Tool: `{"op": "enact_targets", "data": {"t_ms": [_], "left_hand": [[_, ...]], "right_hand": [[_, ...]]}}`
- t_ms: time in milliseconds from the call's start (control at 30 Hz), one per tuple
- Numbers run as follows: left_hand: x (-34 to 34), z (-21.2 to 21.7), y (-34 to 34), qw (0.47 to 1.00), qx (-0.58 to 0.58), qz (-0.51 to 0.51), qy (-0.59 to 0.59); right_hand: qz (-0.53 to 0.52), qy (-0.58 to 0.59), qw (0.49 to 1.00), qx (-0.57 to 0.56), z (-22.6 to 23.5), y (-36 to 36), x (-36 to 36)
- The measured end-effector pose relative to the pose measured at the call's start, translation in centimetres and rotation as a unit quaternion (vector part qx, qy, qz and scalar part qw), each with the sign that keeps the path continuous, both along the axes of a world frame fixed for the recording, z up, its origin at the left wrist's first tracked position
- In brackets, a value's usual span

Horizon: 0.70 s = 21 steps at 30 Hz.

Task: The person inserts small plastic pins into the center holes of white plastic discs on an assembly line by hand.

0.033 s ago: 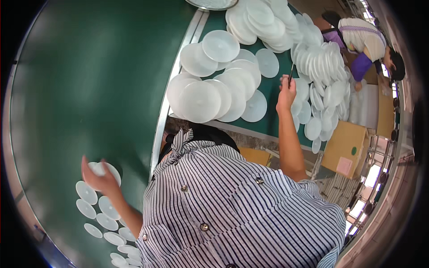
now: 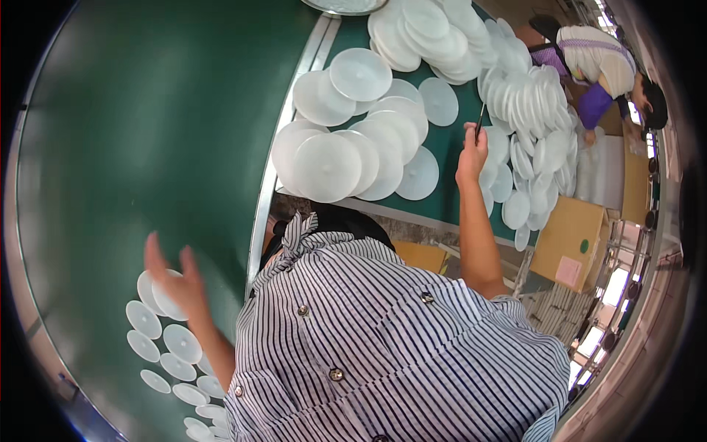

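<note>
My left hand [image 2: 177, 280], a little blurred, is held with fingers stretched apart above the green surface at the left. Just beneath it lie two translucent white round discs [image 2: 171, 302], partly hidden by the hand. Several more discs [image 2: 182, 343] trail from there toward my body. My right hand [image 2: 473, 156] is closed round a thin dark-handled tool [image 2: 479, 127] with a slim tip pointing away from me; its exact kind is unclear. Left of that hand, larger overlapping discs [image 2: 328, 168] are spread on the green table.
A metal rail [image 2: 276, 147] divides the green belt-like surface [image 2: 147, 147] from the table. Big heaps of discs [image 2: 526, 103] fill the far right, with a round metal-rimmed tray [image 2: 346, 6] at the top. A cardboard box [image 2: 568, 239] stands right; another person [image 2: 600, 62] bends beyond.
My left hand has moved slightly away from my body and to the right, uncovering more of the discs beneath it. My right hand stays in place with the tool.
</note>
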<state>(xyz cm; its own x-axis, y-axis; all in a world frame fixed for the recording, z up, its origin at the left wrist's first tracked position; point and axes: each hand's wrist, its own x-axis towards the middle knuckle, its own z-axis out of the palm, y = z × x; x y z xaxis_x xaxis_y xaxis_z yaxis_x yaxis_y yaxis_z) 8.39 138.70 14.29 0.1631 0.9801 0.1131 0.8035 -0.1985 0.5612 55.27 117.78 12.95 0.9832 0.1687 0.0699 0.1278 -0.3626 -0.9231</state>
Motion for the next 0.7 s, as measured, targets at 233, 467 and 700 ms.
{"op": "enact_targets", "data": {"t_ms": [233,467,700], "left_hand": [[16.4,2.4,-1.7,0.889,-0.011,-0.456,-0.026],[19.7,0.6,-1.4,0.844,0.007,-0.537,0.005],[19.4,0.7,-1.3,0.845,-0.005,-0.533,0.042]], "right_hand": [[0.048,-0.156,0.986,-0.042,-1.0,-1.6,-2.2],[0.070,-0.090,0.960,-0.255,-0.7,-1.7,-7.8],[0.081,-0.062,0.981,-0.166,-1.1,-1.4,-7.8]]}}
